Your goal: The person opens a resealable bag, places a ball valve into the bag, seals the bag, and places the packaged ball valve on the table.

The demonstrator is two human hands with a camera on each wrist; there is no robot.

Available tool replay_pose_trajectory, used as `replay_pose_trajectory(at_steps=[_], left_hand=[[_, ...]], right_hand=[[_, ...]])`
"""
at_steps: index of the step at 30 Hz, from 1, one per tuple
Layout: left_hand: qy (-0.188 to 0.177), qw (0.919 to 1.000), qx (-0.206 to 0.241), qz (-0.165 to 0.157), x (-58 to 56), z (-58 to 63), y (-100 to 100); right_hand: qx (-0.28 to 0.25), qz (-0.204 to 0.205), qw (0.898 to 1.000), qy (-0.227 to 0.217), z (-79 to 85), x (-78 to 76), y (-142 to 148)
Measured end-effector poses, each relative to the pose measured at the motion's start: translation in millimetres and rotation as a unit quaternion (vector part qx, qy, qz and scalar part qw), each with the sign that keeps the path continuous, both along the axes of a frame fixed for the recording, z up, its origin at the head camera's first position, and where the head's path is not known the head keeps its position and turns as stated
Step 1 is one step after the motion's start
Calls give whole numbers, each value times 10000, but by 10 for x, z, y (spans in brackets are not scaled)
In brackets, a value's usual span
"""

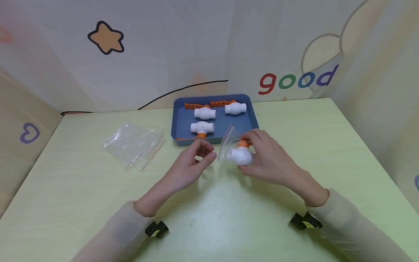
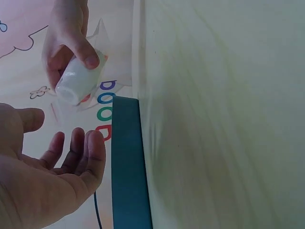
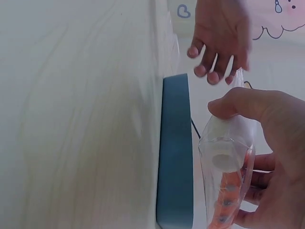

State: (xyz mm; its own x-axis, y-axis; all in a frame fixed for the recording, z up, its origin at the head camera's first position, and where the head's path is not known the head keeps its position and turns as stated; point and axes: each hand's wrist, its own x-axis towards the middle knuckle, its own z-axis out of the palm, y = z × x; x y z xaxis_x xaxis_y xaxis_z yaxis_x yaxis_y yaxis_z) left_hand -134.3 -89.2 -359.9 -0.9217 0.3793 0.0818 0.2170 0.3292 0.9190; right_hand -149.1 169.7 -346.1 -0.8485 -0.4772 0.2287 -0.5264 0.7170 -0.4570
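My right hand (image 1: 270,156) grips a white ball valve (image 1: 241,155) with an orange handle (image 3: 228,195), which sits inside a clear zip bag (image 1: 226,143). In the right wrist view the thumb lies across the bagged valve while the other fingers wrap behind it. My left hand (image 1: 191,165) hovers beside the bag's zip end, its fingers loosely bent and nothing between them. Behind both hands stands a blue-grey tray (image 1: 181,141) with three more white valves, among them a front valve (image 1: 202,127), a middle valve (image 1: 205,113) and a back right valve (image 1: 235,108).
Flat clear zip bags (image 1: 134,145) lie overlapping on the pale green table (image 1: 209,225), left of the tray. A printed curtain (image 1: 183,47) hangs along the table's back edge.
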Motion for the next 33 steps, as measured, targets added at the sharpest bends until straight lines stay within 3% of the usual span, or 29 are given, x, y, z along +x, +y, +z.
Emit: replay_pose_trajectory(at_steps=[5,16,33], left_hand=[[-98,9997,-198,-134,10,-9,-56],[86,9952,-750,-615,11,-13,-143],[79,9818,-1448,-1224,10,-36,-278]], right_hand=[[-37,-278,9994,-212,6,-57,153],[122,-1159,9895,-853,80,-215,483],[888,-1729,9729,-1255,-86,-508,1118]])
